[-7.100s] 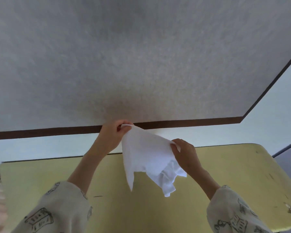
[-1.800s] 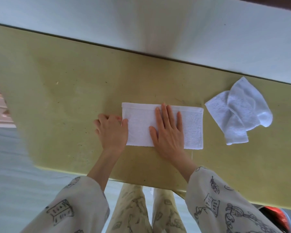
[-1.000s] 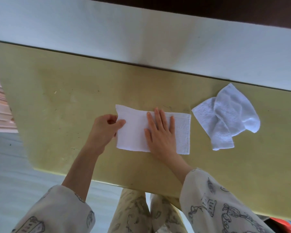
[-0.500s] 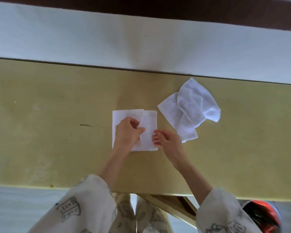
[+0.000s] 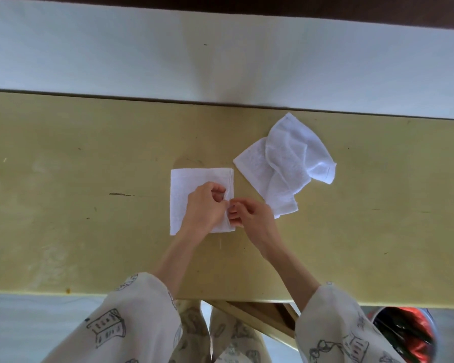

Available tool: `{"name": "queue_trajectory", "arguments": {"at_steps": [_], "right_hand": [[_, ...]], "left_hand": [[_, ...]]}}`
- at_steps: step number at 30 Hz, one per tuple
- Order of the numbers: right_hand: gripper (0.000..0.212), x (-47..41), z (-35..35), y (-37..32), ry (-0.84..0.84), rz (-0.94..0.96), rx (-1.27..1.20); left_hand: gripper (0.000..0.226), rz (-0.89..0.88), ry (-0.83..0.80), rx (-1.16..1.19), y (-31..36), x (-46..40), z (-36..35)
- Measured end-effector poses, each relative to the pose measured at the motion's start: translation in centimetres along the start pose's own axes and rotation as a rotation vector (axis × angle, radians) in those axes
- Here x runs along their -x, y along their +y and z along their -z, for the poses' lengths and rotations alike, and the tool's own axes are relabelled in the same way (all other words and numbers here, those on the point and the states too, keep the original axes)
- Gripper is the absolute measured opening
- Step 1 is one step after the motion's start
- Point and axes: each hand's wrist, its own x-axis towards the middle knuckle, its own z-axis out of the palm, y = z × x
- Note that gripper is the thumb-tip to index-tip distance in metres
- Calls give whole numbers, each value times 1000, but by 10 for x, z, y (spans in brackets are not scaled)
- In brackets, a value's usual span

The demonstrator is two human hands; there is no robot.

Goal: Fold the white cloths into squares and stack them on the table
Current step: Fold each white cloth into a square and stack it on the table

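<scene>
At the yellow table's (image 5: 89, 231) centre, the left hand (image 5: 202, 208) and right hand (image 5: 252, 213) both pinch the folded white cloth's (image 5: 186, 184) right edge. At two o'clock, just beside it, lies a crumpled white cloth (image 5: 286, 163).

Folded cloth (image 5: 188, 189) on table (image 5: 89, 231), under both hands; crumpled cloth (image 5: 283, 163) just right, farther back
</scene>
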Motion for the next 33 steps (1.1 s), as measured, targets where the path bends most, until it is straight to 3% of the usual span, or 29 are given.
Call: {"name": "queue_trajectory", "arguments": {"at_steps": [4, 9, 15, 22, 27, 31, 33], "right_hand": [[17, -1, -2, 0, 24, -3, 39], [7, -6, -6, -5, 76, -5, 125], [6, -6, -6, -8, 92, 7, 195], [9, -9, -7, -8, 109, 17, 235], [5, -7, -10, -5, 176, 61, 289], [5, -1, -20, 2, 291, 188, 414], [13, 3, -27, 6, 370, 357, 510]], "left_hand": [[27, 10, -11, 74, -5, 3, 6], [31, -181, 201, -37, -24, 11, 20], [34, -252, 275, -120, -44, 9, 35], [38, -270, 148, -235, -49, 8, 34], [55, -281, 27, -387, -50, 10, 34], [73, -309, -68, -606, -47, 14, 29], [70, -342, -70, -633, -49, 14, 27]]}}
